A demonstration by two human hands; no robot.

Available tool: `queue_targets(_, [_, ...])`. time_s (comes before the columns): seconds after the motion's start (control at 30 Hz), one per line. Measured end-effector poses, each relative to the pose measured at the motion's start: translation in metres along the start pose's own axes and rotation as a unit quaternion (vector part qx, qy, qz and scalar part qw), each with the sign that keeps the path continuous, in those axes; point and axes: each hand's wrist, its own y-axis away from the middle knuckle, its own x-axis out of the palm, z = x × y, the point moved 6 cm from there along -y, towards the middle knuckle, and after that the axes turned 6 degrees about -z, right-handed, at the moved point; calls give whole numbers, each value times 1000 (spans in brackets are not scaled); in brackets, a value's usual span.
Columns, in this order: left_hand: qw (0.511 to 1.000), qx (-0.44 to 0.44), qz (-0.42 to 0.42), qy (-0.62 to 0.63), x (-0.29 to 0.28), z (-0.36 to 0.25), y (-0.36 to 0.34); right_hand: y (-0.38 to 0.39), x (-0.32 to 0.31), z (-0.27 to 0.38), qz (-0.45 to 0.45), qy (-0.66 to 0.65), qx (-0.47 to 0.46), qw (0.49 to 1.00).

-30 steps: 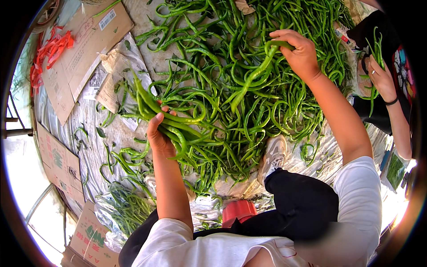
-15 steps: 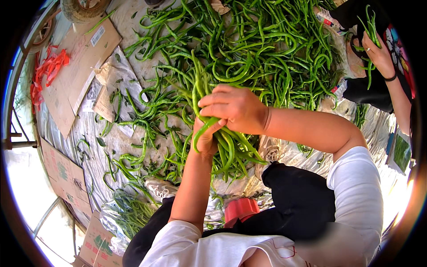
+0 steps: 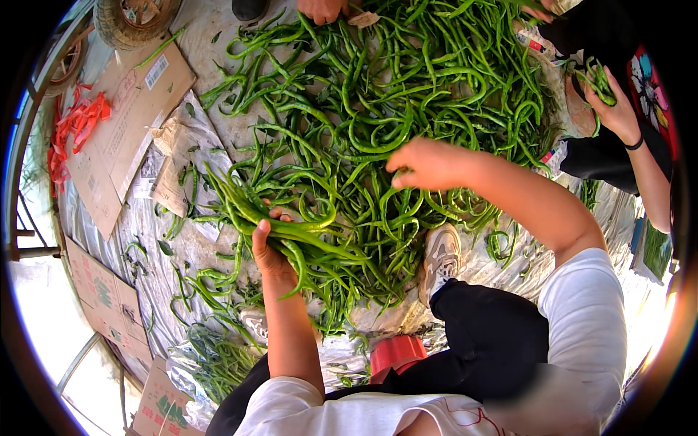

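Observation:
My left hand [image 3: 270,243] is closed around a bunch of long green chili peppers [image 3: 251,211], its thumb across them; their ends fan out to both sides of the grip. Apart from it, to the right, my right hand [image 3: 429,163] hovers over the big pile of green chili peppers [image 3: 465,87] spread on the ground. Its fingers bend downward and are smeared by motion, so whether they hold anything does not show.
Flattened cardboard [image 3: 120,123] and red plastic strips [image 3: 78,120] lie at the left, below a wheel [image 3: 138,18]. A clear bag of peppers [image 3: 218,360] sits beside my leg, near a red stool [image 3: 396,354]. At the right, a co-worker's hand [image 3: 618,109] holds peppers.
My hands have parted: the left moved left with the bunch, the right moved right over the pile. Another person's hand has appeared at the top edge.

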Motion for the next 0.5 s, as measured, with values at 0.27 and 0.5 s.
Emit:
queue_targets(0.27, [999,-30,-2,-39,19,14,-2,-63,-76,-113,-315,342,77,882])
queue_targets(0.5, [997,-28,24,-68,20,13,-5,10,-76,-45,-437,194,-106,872])
